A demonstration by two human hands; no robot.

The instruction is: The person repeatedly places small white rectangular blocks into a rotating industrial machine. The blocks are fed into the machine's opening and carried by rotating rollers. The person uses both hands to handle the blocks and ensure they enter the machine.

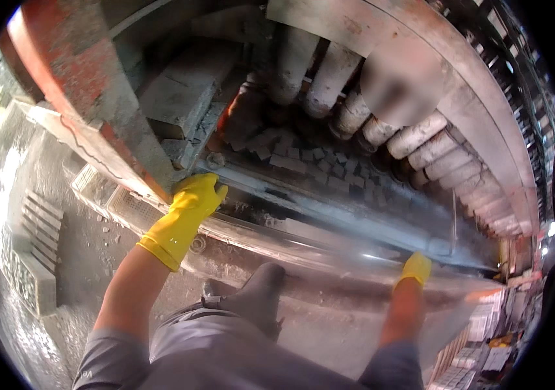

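My left hand (201,194), in a long yellow rubber glove, is at the near-left corner of a large machine, beside its orange-and-grey post (79,71). Its thumb stands apart from the bent fingers and nothing shows in it. Far to the right, my right hand (417,266), in a matching glove and slightly blurred, is closed at the machine's near rail (355,250). What it grips, if anything, is hidden. Beyond the rail, many small grey stone tiles (290,162) lie loosely spread on a dark wet bed.
A row of thick cylindrical heads (326,81) hangs over the bed under a curved beam (479,97). Plastic crates (128,208) stand by the post at the left. A slatted pallet (42,227) and a block-filled crate (34,279) sit on the wet floor; stacked goods (485,318) stand right.
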